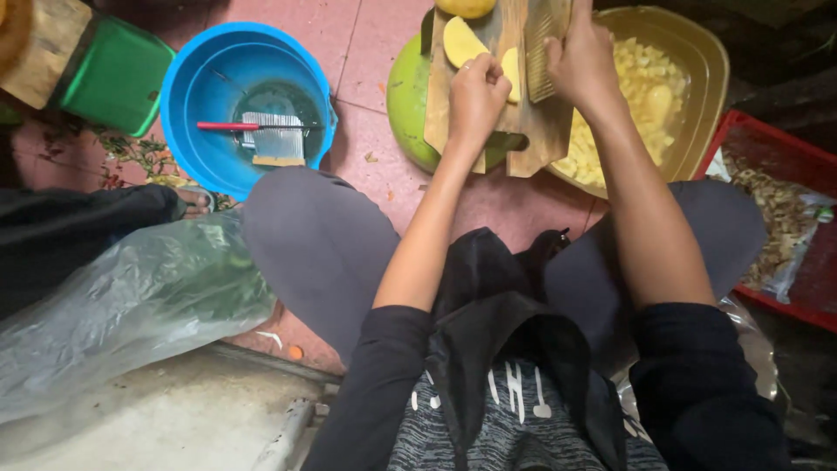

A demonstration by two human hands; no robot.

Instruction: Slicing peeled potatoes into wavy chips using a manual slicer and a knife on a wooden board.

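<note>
A pale yellow, smooth-cut fruit piece point(509, 73) is pinned against a rough wooden board point(488, 113) by the left hand point(475, 96), which is curled into a closed grip around it. The right hand point(582, 61) is closed on a ridged metal blade point(542, 44) set on the same board. A second wedge point(459, 41) of the same fruit is seen lying higher up the board. The board is propped over a round green basin point(405, 96) and an amber plastic bowl point(711, 65) heaped with small yellow chunks point(636, 87). To the left, a blue round tub point(187, 96) is seen holding a red-handled corrugated cutter point(261, 135). A crumpled clear plastic bag point(131, 305) lies nearby.
</note>
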